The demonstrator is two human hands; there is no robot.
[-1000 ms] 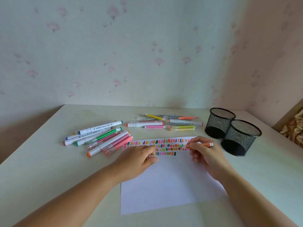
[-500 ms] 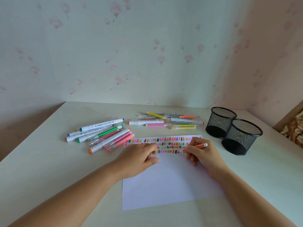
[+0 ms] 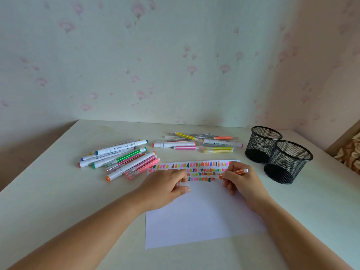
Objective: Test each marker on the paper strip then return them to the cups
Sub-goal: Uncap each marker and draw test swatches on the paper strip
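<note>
A white paper sheet (image 3: 204, 217) lies in front of me, with rows of coloured test marks along its far edge. My right hand (image 3: 243, 184) grips an orange striped marker (image 3: 238, 171), its tip down on the paper at the right end of the lowest rows. My left hand (image 3: 163, 190) rests on the sheet to the left, fingers curled and pinching a small clear cap (image 3: 183, 184). Two black mesh cups (image 3: 263, 145) (image 3: 288, 162) stand to the right of the paper, with nothing visible inside them.
A pile of markers (image 3: 120, 158) lies left of the paper; a second pile (image 3: 194, 144) lies behind it. The table meets the wallpapered walls at the back and right. A wooden edge and patterned fabric (image 3: 348, 152) show at far right.
My right hand has tilted the orange marker from lying level to tip-down and brought the tip left onto the paper's marks. My left hand has stayed on the sheet.
</note>
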